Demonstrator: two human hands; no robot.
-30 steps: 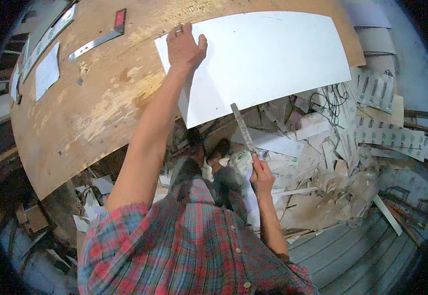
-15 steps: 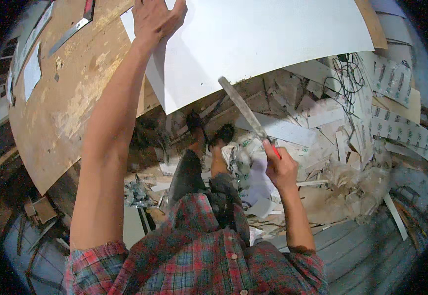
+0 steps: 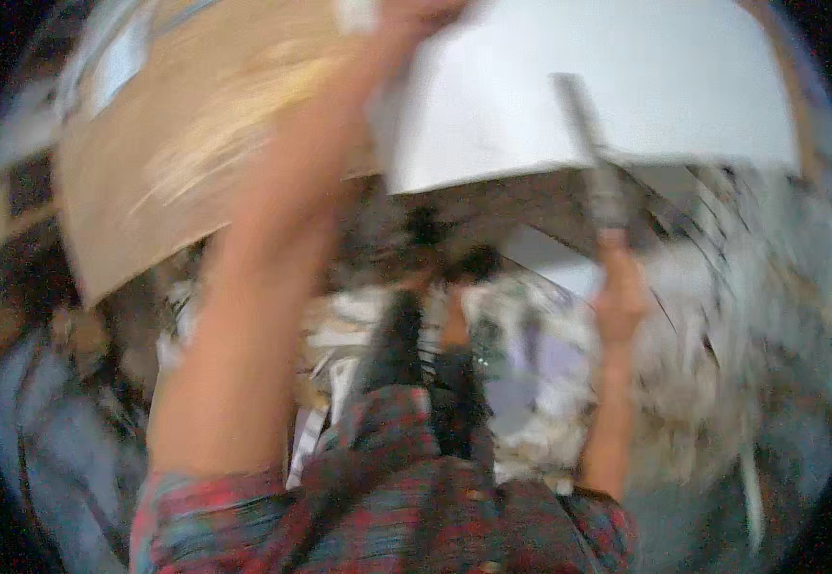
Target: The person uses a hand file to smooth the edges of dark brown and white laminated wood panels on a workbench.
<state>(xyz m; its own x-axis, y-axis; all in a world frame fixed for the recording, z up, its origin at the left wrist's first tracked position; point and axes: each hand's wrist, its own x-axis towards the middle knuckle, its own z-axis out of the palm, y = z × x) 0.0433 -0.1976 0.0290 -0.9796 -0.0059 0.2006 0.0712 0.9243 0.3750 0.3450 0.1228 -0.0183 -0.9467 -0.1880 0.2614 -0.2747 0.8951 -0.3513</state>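
Observation:
Motion blurs the whole picture. My right hand (image 3: 620, 292) is closed round the handle of a long, flat grey metal file (image 3: 583, 124), whose blade points up and away from me. Its tip overlaps the near part of a large white sheet (image 3: 688, 81), though contact between them is unclear. My left hand (image 3: 423, 13) is at the top edge of the picture, by the sheet's left side. Its fingers are cut off and smeared, so I cannot see how they lie. The sheet is on a worn brown wooden tabletop (image 3: 186, 143).
Scraps and plastic film (image 3: 531, 373) litter the floor round my feet (image 3: 473, 263). A pale offcut (image 3: 554, 263) lies under the sheet's near edge. Dark cables (image 3: 712, 225) hang at the right. A white piece (image 3: 121, 62) is at the tabletop's far left.
The view has shifted, so the sheet and tabletop appear farther right. My right hand has moved up and away with the file, which now points more steeply upward. My left hand is farther out of view.

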